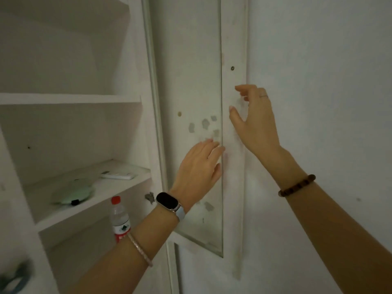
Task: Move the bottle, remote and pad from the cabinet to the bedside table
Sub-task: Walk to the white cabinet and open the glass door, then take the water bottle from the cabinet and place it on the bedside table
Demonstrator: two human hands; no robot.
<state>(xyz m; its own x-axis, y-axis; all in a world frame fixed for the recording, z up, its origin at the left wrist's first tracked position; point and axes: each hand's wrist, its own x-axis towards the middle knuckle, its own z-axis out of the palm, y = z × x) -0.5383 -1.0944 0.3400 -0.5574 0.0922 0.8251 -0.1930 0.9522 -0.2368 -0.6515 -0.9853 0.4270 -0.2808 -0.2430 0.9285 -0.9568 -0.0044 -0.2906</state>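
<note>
The white cabinet stands open on the left. On its middle shelf lie a white remote and, nearer the front, a round pale green pad. A clear bottle with a red cap and red label stands on the shelf below, partly behind my left forearm. My left hand rests flat with spread fingers on the glass pane of the open cabinet door. My right hand is by the door's outer frame edge, fingers apart, holding nothing.
A plain white wall fills the right side behind the swung-out door. A dark blurred object shows at the bottom left corner. The cabinet's upper shelves show nothing on them.
</note>
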